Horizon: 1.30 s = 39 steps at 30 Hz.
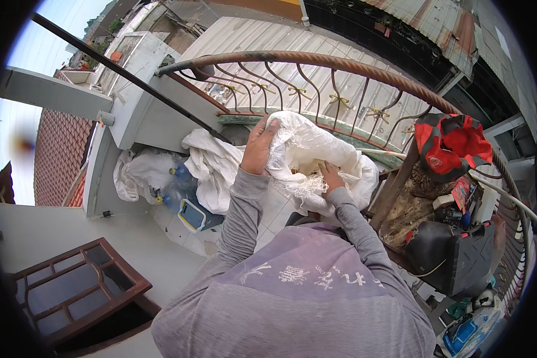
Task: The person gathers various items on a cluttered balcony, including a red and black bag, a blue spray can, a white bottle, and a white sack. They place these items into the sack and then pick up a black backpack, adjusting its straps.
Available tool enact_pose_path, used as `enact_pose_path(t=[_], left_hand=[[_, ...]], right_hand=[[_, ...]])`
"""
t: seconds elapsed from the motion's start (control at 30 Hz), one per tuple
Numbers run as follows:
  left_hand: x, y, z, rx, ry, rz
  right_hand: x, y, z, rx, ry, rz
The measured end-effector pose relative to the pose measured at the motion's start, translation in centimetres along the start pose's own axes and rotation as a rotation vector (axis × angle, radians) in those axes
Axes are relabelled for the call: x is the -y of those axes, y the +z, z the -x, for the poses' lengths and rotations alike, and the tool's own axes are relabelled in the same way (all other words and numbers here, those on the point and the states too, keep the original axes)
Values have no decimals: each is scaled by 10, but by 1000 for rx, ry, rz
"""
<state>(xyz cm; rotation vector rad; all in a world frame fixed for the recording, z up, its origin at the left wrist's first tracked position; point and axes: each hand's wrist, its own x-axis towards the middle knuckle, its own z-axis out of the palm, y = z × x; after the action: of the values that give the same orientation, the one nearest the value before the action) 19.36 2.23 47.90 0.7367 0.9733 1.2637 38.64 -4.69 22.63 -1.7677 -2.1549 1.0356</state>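
A white woven sack (pixel 352 158) with a frayed mouth is bunched up in front of me. My left hand (pixel 258 145) is closed on its raised left edge, fingers folded over the cloth. At the near side of the mouth, my right hand (pixel 331 176) has its fingers bent over the frayed edge; the fingertips are partly hidden inside. Something brownish shows in the opening, too small to make out. Left of my left hand lies another white sack (pixel 212 167), crumpled on the tiles.
A curved rusty railing (pixel 316 58) runs ahead. To the left are clear plastic bottles (pixel 179 185) and a blue container (pixel 198 216). At right, a red and black bag (pixel 456 146), a worn wooden board (pixel 409 212) and a black case (pixel 453 253) crowd the space.
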Motion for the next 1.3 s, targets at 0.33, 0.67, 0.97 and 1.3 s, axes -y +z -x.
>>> enact_pose_path(t=[0.33, 0.67, 0.97, 1.3], left_hand=[[29, -17, -14, -16, -8, -30], [56, 10, -16, 262, -182, -154], [86, 32, 1, -19, 5, -218], [93, 13, 16, -126, 37, -101]], right_hand=[[-140, -119, 147, -481, 264, -354], [-288, -291, 291, -859, 873, 172], [-370, -258, 198, -139, 717, 309], [-401, -245, 215, 36, 240, 369]])
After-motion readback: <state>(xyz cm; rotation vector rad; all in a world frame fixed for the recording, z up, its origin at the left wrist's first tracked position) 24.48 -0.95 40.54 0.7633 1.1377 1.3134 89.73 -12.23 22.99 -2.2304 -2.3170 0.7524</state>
